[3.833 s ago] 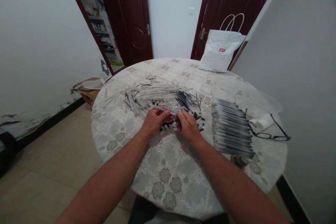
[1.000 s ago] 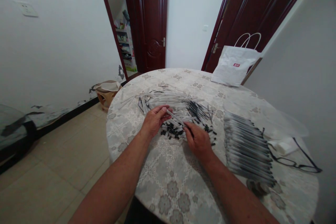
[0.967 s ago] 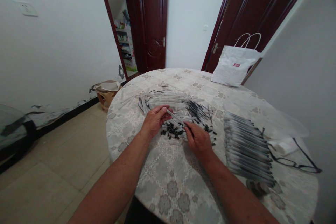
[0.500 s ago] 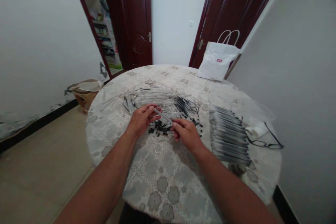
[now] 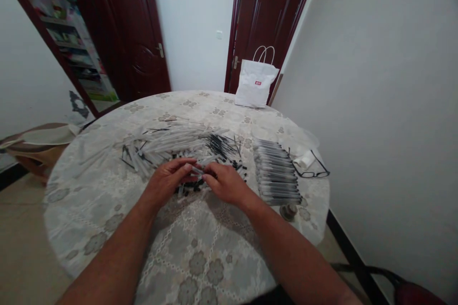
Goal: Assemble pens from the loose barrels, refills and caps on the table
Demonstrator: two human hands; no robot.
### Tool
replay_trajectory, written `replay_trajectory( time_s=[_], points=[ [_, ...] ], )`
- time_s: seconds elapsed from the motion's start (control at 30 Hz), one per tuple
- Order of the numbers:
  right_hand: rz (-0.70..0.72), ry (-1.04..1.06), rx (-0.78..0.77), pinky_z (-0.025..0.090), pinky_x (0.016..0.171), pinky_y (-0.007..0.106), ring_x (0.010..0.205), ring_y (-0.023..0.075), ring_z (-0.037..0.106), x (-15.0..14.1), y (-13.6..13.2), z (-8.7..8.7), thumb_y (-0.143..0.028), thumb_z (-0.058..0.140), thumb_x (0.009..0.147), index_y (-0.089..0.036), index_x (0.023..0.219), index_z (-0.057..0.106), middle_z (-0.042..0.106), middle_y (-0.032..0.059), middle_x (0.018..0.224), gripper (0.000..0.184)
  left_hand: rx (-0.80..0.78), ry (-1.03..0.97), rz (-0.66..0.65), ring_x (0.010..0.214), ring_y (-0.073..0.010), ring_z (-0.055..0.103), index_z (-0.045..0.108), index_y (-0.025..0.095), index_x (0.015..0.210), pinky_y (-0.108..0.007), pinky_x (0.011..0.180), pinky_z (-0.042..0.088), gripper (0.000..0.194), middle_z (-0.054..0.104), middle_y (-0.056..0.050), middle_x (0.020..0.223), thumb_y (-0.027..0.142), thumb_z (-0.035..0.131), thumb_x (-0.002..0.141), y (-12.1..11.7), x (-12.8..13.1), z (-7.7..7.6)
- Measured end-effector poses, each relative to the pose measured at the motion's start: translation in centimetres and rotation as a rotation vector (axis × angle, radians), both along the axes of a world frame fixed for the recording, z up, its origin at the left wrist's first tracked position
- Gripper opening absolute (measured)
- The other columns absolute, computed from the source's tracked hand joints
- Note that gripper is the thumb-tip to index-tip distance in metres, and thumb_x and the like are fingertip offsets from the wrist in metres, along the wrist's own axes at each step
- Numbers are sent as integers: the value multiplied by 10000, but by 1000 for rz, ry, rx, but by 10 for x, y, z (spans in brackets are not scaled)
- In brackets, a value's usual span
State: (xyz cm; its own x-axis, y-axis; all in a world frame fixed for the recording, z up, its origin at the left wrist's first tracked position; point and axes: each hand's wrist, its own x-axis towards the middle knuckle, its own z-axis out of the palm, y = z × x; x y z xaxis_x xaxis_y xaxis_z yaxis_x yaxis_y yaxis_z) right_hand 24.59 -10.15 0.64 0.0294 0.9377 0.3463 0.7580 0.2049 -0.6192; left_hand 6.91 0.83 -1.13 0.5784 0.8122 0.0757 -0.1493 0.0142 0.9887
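Observation:
Over the scattered pen parts, my left hand (image 5: 167,181) and my right hand (image 5: 226,182) are close together, fingertips almost meeting. Between them lies a clear pen barrel (image 5: 197,170), pinched by the left thumb and fingers and by the right thumb and forefinger. Most of its length is hidden by the fingers. Behind the hands is a heap of translucent barrels (image 5: 179,141), with a bunch of thin black refills (image 5: 219,146) to its right. Small black and clear caps (image 5: 196,185) lie under and around the hands.
A row of pens (image 5: 276,171) is laid side by side at right. Beyond it are eyeglasses (image 5: 312,174) and a white roll (image 5: 305,159); a small round dark object (image 5: 288,212) sits nearer. A white paper bag (image 5: 255,83) stands at the round table's (image 5: 193,233) far edge.
My view has swung to the right, so the scene shifts left. My hands have drawn closer together along the barrel, covering more of it.

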Motion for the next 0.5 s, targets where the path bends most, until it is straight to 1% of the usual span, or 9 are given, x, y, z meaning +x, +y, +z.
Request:
replay_trajectory(
  time_s=[0.07, 0.13, 0.2, 0.27, 0.33, 0.4, 0.43, 0.5],
  points=[
    [4, -159, -9, 440, 825, 289, 895, 189, 625, 9, -5, 13, -227, 650, 940, -201, 943, 706, 702, 45, 903, 62, 13, -15, 50, 807, -243, 751, 749, 154, 1040, -387, 736, 654, 399, 777, -112, 992, 464, 790, 791, 4, -3, 0],
    [-36, -283, -36, 432, 876, 297, 955, 201, 616, 28, -13, 28, -223, 659, 940, -187, 952, 722, 694, 70, 936, 73, 12, -39, 147, 730, -223, 738, 745, 146, 989, -357, 682, 645, 380, 772, -97, 901, 475, 771, 800, 8, -5, -1],
    [-121, -369, -77, 429, 901, 295, 972, 199, 615, 57, -22, 42, -212, 625, 958, -178, 985, 728, 698, 82, 969, 112, 12, -53, 252, 653, -202, 713, 740, 150, 928, -333, 631, 630, 351, 758, -76, 823, 473, 763, 794, 13, -6, -2],
    [-268, -468, -123, 433, 883, 289, 953, 200, 620, 92, -30, 53, -221, 607, 960, -174, 1019, 732, 703, 91, 999, 146, 17, -59, 329, 607, -185, 688, 737, 158, 899, -319, 597, 618, 327, 744, -58, 788, 462, 761, 782, 16, -6, -3],
    [-432, -576, -182, 431, 899, 286, 989, 209, 628, 129, -35, 58, -235, 588, 963, -167, 1074, 738, 709, 113, 1047, 198, 28, -50, 370, 591, -176, 674, 737, 162, 890, -308, 578, 609, 313, 734, -50, 775, 454, 754, 778, 17, -6, -3],
    [-564, -673, -289, 428, 912, 276, 1048, 215, 635, 162, -37, 58, -234, 550, 971, -165, 1132, 740, 712, 131, 1118, 258, 48, -30, 375, 585, -168, 663, 736, 161, 889, -301, 572, 603, 306, 727, -48, 770, 449, 742, 784, 17, -6, -4],
    [-601, -717, -360, 431, 909, 273, 1070, 218, 637, 176, -37, 57, -241, 533, 976, -177, 1151, 744, 712, 131, 1151, 281, 59, -17, 371, 580, -165, 657, 735, 160, 887, -300, 571, 600, 305, 725, -47, 767, 448, 736, 789, 17, -5, -4],
    [-632, -741, -422, 440, 894, 279, 1073, 234, 649, 195, -35, 52, -239, 544, 960, -178, 1133, 764, 722, 142, 1148, 287, 73, 7, 361, 575, -162, 651, 731, 157, 888, -299, 576, 597, 308, 722, -46, 760, 450, 727, 796, 16, -5, -3]
  ],
)
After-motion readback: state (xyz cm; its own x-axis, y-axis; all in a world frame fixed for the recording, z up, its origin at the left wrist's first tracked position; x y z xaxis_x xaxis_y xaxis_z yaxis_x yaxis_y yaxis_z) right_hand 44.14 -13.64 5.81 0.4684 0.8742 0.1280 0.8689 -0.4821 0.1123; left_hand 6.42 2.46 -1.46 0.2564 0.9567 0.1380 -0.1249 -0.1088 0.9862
